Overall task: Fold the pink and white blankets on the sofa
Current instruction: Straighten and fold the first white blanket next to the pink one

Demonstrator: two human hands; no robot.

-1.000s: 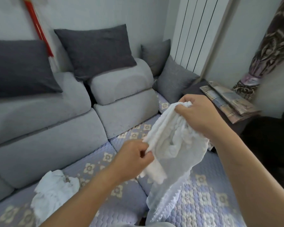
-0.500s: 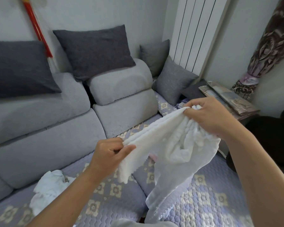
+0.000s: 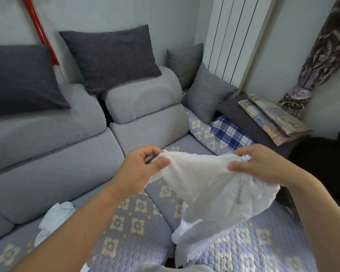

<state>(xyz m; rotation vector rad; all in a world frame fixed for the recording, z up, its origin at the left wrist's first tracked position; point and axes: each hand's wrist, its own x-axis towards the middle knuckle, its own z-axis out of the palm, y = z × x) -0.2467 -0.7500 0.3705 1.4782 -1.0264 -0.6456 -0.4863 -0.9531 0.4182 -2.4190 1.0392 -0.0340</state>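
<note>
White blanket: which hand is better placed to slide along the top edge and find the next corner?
Left, probably. The left hand pinches the white blanket lightly at an end of the stretched edge. The right hand holds a gathered bunch, better kept as the anchoring grip.

White blanket (image 3: 214, 185), top edge stretched between left hand (image 3: 143, 165) and right hand (image 3: 261, 165), both pinching it, rest hanging below the grips onto the quilted sofa (image 3: 137, 216); second white cloth (image 3: 53, 218) lying well left of them.

Both forearms (image 3: 82, 228) are bare, with no sleeves showing.
</note>
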